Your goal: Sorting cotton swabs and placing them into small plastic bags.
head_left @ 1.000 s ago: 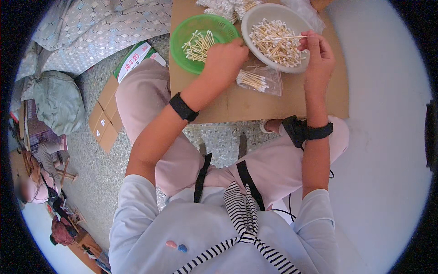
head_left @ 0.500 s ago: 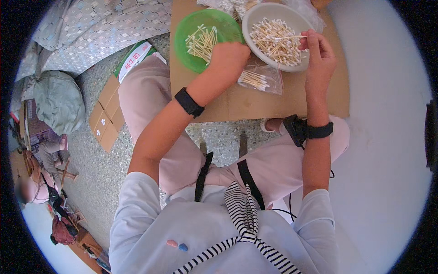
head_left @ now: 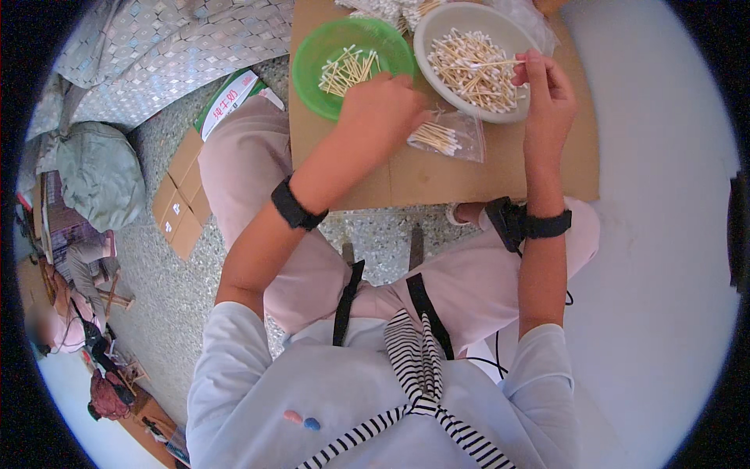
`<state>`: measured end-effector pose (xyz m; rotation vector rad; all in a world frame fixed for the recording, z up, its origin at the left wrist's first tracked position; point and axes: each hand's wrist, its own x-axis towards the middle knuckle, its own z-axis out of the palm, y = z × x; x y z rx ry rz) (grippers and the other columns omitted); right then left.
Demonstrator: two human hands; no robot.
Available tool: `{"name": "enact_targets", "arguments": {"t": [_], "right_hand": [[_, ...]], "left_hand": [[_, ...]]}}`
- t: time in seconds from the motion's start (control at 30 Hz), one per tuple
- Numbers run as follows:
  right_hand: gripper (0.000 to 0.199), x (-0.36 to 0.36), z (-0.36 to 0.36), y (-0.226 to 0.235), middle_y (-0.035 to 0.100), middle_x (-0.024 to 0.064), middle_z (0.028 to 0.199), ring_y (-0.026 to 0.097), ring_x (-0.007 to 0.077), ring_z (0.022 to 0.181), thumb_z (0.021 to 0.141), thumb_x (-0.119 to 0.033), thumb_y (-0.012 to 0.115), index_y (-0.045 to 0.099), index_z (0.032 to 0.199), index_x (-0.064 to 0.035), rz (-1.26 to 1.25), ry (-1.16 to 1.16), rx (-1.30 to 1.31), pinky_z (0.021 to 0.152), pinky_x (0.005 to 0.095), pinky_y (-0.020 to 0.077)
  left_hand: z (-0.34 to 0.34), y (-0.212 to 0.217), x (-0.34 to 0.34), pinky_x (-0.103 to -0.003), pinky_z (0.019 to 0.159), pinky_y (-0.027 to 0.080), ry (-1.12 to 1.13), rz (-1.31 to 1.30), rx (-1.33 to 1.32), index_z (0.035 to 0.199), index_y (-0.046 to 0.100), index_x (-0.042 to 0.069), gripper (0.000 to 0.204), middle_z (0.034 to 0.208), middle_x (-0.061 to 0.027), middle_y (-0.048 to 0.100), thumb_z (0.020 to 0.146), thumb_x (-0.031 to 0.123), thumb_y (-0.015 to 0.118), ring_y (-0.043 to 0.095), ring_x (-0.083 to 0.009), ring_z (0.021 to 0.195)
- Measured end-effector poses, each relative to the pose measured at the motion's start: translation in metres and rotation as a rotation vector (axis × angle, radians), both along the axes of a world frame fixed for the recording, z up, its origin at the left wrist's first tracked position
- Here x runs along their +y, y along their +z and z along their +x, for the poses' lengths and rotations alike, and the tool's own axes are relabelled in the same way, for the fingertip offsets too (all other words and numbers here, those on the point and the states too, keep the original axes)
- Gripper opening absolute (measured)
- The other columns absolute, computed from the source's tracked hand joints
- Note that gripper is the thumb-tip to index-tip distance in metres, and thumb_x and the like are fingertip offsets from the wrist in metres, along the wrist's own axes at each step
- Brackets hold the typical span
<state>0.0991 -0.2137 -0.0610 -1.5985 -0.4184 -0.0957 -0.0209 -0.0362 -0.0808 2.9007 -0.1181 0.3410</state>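
My right hand (head_left: pixel 547 94) pinches a cotton swab (head_left: pixel 516 62) over the right side of a white bowl (head_left: pixel 428 66). Loose cotton swabs (head_left: pixel 473 70) are heaped in that bowl. My left hand (head_left: pixel 384 108) is at the near right rim of a green bowl (head_left: pixel 306 86), its back toward me; its fingers are mostly hidden and somewhat blurred. A smaller pile of swabs (head_left: pixel 348 72) lies inside the green bowl. Just right of my left hand, a clear plastic bag (head_left: pixel 467 139) with a bundle of swabs in it rests on the cardboard.
Both bowls stand on a cardboard-covered table (head_left: pixel 516 176) above my knees. More white-tipped swabs (head_left: pixel 391 9) and clear plastic (head_left: pixel 531 23) lie at its far edge. A white wall (head_left: pixel 656 195) runs along the right. Flattened cardboard (head_left: pixel 183 195) lies on the floor; another person (head_left: pixel 70 320) sits far left.
My left hand and forearm have shifted left and a little nearer to me. The green bowl has moved slightly left and away. My right hand stays in place with its swab.
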Motion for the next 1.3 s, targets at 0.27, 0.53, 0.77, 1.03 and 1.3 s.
{"name": "enact_targets", "arguments": {"t": [0.27, 0.53, 0.77, 1.03, 1.3], "right_hand": [[0.023, 0.001, -0.002, -0.005, 0.067, 0.0058, 0.084, 0.059, 0.0093, 0.072, 0.093, -0.02, 0.059, 0.067, 0.093, 0.0011, -0.017, 0.008, -0.007, 0.068, 0.0227, 0.0468], [0.025, -0.002, -0.006, 0.012, 0.067, 0.0055, 0.083, 0.059, 0.0098, 0.072, 0.094, -0.022, 0.058, 0.067, 0.092, 0.0003, -0.095, 0.027, -0.056, 0.069, 0.0233, 0.0463], [0.024, -0.006, -0.002, 0.017, 0.067, 0.0055, 0.081, 0.059, 0.0101, 0.071, 0.093, -0.022, 0.058, 0.067, 0.09, 0.0002, -0.071, 0.02, -0.07, 0.068, 0.0233, 0.0468], [0.035, -0.011, 0.002, 0.024, 0.06, 0.0138, 0.104, 0.057, 0.0177, 0.097, 0.095, -0.027, 0.055, 0.054, 0.117, 0.0005, -0.133, 0.064, 0.01, 0.089, 0.0311, 0.0441], [0.025, -0.012, 0.002, 0.028, 0.066, 0.0064, 0.085, 0.06, 0.0107, 0.077, 0.095, -0.02, 0.055, 0.066, 0.098, 0.0027, -0.075, -0.069, -0.048, 0.075, 0.0245, 0.0468]], "left_hand": [[-0.062, 0.12, -0.064, -0.035, 0.062, 0.046, -0.748, -0.95, 0.214, 0.092, 0.062, 0.012, 0.022, 0.084, -0.0061, 0.059, 0.077, 0.027, 0.066, 0.059, -0.025, 0.08], [-0.062, 0.235, -0.074, -0.03, 0.076, 0.047, -0.804, -1.298, 0.906, 0.102, 0.06, 0.011, 0.033, 0.092, -0.0106, 0.061, 0.085, 0.038, 0.06, 0.059, -0.0217, 0.085], [-0.065, 0.264, -0.11, -0.027, 0.049, 0.041, -0.314, -1.37, 0.875, 0.098, 0.058, 0.005, 0.03, 0.072, -0.0086, 0.055, 0.075, 0.022, 0.068, 0.054, -0.0138, 0.053], [-0.05, 0.201, -0.06, -0.025, 0.058, 0.041, -0.478, -1.688, 1.11, 0.098, 0.056, 0.008, 0.02, 0.083, -0.0023, 0.055, 0.081, 0.017, 0.059, 0.054, -0.0107, 0.071], [-0.055, 0.132, -0.079, -0.023, 0.065, 0.044, -0.446, -1.653, 0.834, 0.093, 0.053, 0.01, 0.01, 0.086, 0.0022, 0.053, 0.09, 0.016, 0.046, 0.05, -0.0084, 0.079]]}}
